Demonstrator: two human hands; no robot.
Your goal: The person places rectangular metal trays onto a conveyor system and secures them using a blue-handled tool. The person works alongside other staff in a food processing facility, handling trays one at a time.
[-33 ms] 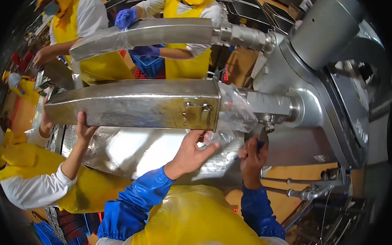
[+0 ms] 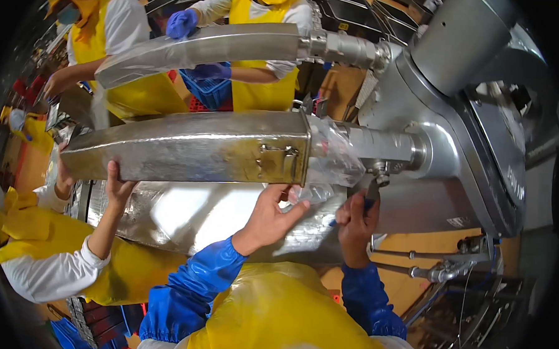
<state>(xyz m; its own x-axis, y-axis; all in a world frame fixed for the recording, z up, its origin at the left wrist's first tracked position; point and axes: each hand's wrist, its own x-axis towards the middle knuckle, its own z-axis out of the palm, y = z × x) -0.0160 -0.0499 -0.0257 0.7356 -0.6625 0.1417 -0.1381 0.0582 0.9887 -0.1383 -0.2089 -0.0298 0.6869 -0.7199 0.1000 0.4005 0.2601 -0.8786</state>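
A long metal mould box [image 2: 193, 149] with a latch at its right end lies across the middle. Clear plastic film [image 2: 336, 153] is bunched around the pipe fitting [image 2: 390, 148] where box and pipe meet. Under the box's right end, my left hand [image 2: 268, 218] has its fingers curled at the lower edge and its thumb stretched toward a hanging fold of the film. My right hand [image 2: 356, 224] is closed around a dark, flat, lever-like piece [image 2: 372, 194] with some blue on it, just below the fitting. Whether that piece joins the fitting is unclear.
At left, a co-worker's hand [image 2: 117, 186] supports the box's far end. Behind, a second metal mould [image 2: 235, 45] carries film, with a co-worker's purple-gloved hand [image 2: 182, 23] on it. A large grey machine [image 2: 437, 144] stands at right. A shiny metal surface [image 2: 209, 218] lies below the box.
The whole view has shifted slightly. My right hand has moved a little to the left, while my left hand and the mould box keep practically the same positions.
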